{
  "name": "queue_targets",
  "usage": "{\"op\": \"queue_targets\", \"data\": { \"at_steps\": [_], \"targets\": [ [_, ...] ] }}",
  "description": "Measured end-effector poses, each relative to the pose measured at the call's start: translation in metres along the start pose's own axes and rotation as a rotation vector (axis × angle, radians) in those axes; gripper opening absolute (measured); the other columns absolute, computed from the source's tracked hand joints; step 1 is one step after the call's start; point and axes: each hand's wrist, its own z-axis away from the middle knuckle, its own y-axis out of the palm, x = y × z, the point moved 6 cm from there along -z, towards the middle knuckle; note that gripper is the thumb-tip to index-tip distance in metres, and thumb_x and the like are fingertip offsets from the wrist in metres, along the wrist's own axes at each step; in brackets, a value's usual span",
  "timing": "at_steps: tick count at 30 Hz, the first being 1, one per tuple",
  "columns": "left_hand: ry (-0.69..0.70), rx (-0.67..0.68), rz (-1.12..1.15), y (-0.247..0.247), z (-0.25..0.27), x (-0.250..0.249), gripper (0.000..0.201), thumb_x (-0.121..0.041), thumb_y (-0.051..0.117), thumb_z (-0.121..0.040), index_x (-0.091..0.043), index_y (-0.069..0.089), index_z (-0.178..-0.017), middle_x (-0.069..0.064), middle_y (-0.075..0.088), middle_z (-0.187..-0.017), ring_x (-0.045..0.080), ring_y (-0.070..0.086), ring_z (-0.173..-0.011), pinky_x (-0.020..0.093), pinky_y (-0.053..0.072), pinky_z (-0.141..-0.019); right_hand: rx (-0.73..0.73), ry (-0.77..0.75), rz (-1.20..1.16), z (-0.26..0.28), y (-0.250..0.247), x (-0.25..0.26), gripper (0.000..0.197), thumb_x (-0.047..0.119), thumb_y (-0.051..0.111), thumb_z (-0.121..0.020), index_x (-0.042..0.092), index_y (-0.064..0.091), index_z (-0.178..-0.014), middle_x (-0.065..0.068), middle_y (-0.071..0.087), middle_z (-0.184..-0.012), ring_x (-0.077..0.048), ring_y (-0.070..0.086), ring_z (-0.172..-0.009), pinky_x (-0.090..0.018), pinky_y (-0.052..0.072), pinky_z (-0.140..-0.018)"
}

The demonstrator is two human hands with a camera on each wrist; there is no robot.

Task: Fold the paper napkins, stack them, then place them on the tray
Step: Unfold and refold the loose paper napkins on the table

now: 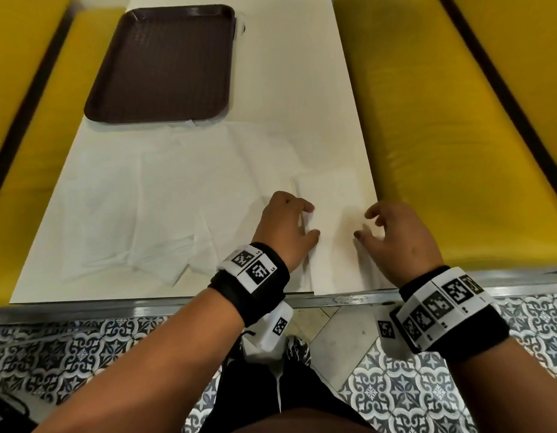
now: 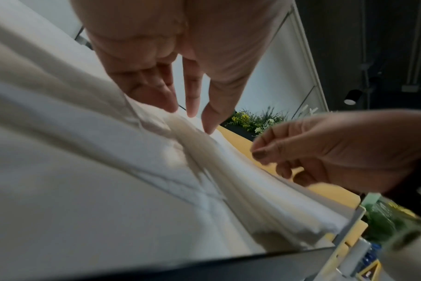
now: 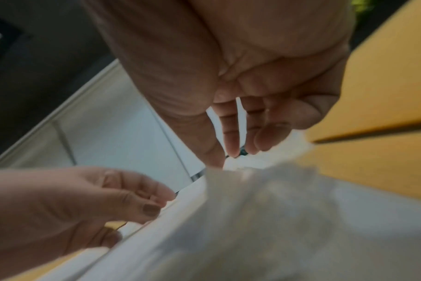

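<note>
Left hand (image 1: 286, 226) pinching the left edge of a white napkin (image 1: 333, 232) at the table's (image 1: 286, 89) near right corner. Right hand (image 1: 399, 235) with fingers loosely curled over its right edge; grasp unclear. More unfolded napkins (image 1: 140, 220) spread across the near left. Brown tray (image 1: 165, 60) at the far left corner. Yellow benches (image 1: 442, 135) along both sides.

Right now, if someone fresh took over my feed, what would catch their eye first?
Probably the two hands, left hand and right hand, working a white napkin at the table's near right corner, fingers on its side edges. Next, the dark brown tray at the far left of the white table, with nothing on it. Bright yellow benches flank the table on both sides.
</note>
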Motion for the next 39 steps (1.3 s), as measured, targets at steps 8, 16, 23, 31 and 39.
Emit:
{"op": "queue_targets", "data": {
  "at_steps": [8,16,23,31,39],
  "targets": [
    [0.030,0.112,-0.158,0.012,0.002,0.000,0.053,-0.031,0.069,-0.083,-0.016,0.051,-0.130,0.002,0.041,-0.131,0.021,0.044,-0.119,0.034,0.040,-0.101,0.131,-0.165,0.194,-0.002,0.021,0.027,0.023,0.029,0.063,-0.087,0.019,0.065,-0.108,-0.002,0.057,-0.106,-0.022,0.057,-0.090,-0.031,0.046,-0.079],
    [0.097,-0.095,-0.055,-0.045,-0.012,0.010,0.034,-0.029,0.066,-0.086,-0.014,0.061,-0.116,0.006,0.050,-0.118,0.022,0.057,-0.101,0.032,0.046,-0.091,0.073,-0.134,0.161,-0.006,0.002,0.053,0.031,0.036,0.064,-0.089,0.018,0.064,-0.114,-0.004,0.060,-0.112,-0.023,0.057,-0.102,-0.030,0.043,-0.081],
    [0.035,-0.224,-0.213,-0.135,-0.065,0.033,0.023,-0.028,0.061,-0.089,-0.014,0.065,-0.106,0.008,0.060,-0.112,0.023,0.061,-0.096,0.025,0.041,-0.083,0.119,-0.224,-0.004,-0.021,0.012,0.124,0.023,0.035,0.063,-0.090,0.020,0.064,-0.107,0.001,0.063,-0.105,-0.016,0.056,-0.090,-0.026,0.038,-0.076],
    [-0.128,-0.014,-0.443,-0.157,-0.108,0.071,0.025,-0.025,0.047,-0.093,-0.015,0.067,-0.104,0.010,0.066,-0.111,0.032,0.059,-0.103,0.038,0.049,-0.090,0.301,-0.180,0.070,-0.026,0.074,0.157,0.034,0.029,0.057,-0.094,0.013,0.056,-0.124,-0.009,0.056,-0.121,-0.026,0.057,-0.109,-0.032,0.043,-0.091],
    [-0.024,0.147,-0.454,-0.126,-0.114,0.075,0.037,-0.045,0.052,-0.092,-0.020,0.060,-0.118,0.002,0.062,-0.114,0.026,0.053,-0.110,0.040,0.046,-0.093,0.312,-0.122,0.088,-0.030,0.088,0.159,0.032,0.030,0.059,-0.092,0.012,0.058,-0.120,-0.009,0.056,-0.116,-0.027,0.059,-0.102,-0.034,0.045,-0.091]
  ]
}}
